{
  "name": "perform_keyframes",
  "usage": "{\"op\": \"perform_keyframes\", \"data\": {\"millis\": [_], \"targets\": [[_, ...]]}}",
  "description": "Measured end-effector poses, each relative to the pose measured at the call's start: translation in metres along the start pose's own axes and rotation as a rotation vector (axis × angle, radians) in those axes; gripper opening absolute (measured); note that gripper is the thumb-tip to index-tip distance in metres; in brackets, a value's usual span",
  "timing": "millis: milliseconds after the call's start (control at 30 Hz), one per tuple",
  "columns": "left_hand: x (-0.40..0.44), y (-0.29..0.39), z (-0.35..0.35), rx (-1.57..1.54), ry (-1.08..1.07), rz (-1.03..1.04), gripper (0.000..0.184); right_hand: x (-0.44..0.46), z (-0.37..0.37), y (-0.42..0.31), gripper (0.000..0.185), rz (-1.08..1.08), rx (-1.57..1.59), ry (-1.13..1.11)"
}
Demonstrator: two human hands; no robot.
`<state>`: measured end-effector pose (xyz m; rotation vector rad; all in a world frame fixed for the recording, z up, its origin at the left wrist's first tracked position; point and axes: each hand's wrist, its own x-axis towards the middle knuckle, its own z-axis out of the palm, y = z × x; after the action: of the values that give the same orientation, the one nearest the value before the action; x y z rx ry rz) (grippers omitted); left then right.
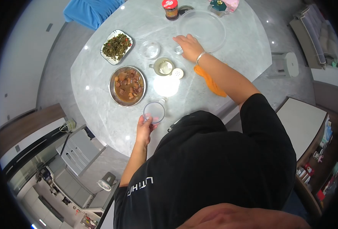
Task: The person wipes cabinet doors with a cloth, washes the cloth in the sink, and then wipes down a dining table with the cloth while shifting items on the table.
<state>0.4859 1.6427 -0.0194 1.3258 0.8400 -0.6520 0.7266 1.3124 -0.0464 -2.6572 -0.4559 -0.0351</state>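
My left hand grips a clear cup with a handle by its near side, close to the table's front edge. My right hand reaches across the table with its fingers stretched out and apart. A small clear glass piece lies beside its thumb side; whether they touch I cannot tell. Just beyond that hand is a large round transparent lid or plate. Between my hands stand a glass mug with pale contents and a white cap with holes.
A metal bowl of stewed meat and a dish of chopped greens stand left. A round glass dish is near the middle. An orange cloth lies under my right forearm. A red-lidded jar stands at the back.
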Motion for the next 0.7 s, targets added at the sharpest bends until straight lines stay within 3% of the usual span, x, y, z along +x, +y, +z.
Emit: {"op": "perform_keyframes", "data": {"millis": [100, 200, 300, 333, 367, 433, 500, 567, 700], "targets": [[-0.002, 0.001, -0.001, 0.001, 0.007, 0.012, 0.023, 0.007, 0.002, 0.001, 0.061, -0.026, -0.027, -0.087], [-0.004, 0.001, -0.008, -0.007, 0.031, 0.011, 0.023, 0.001, -0.031, -0.019, 0.065, 0.01, 0.152, 0.032], [-0.004, -0.008, -0.021, -0.04, 0.054, -0.001, 0.023, -0.015, -0.077, -0.074, 0.069, -0.187, 0.301, 0.221], [-0.004, -0.011, -0.025, -0.05, 0.063, -0.006, 0.022, -0.026, -0.075, -0.092, 0.066, -0.287, 0.357, 0.187], [-0.003, -0.013, -0.027, -0.057, 0.067, -0.006, 0.021, -0.036, -0.071, -0.109, 0.064, -0.385, 0.407, 0.158], [-0.001, -0.017, -0.033, -0.023, 0.088, -0.016, 0.02, -0.061, -0.048, -0.137, 0.06, -0.384, 0.544, -0.102], [0.0, -0.019, -0.038, 0.003, 0.104, -0.017, 0.019, -0.081, -0.004, -0.145, 0.063, -0.36, 0.382, -0.316], [-0.001, -0.022, -0.043, 0.02, 0.122, -0.02, 0.019, -0.097, 0.056, -0.136, 0.065, -0.369, 0.297, -0.264], [-0.009, -0.021, -0.045, 0.046, 0.133, -0.016, 0.019, -0.097, 0.071, -0.136, 0.068, -0.352, 0.302, -0.203]]}}
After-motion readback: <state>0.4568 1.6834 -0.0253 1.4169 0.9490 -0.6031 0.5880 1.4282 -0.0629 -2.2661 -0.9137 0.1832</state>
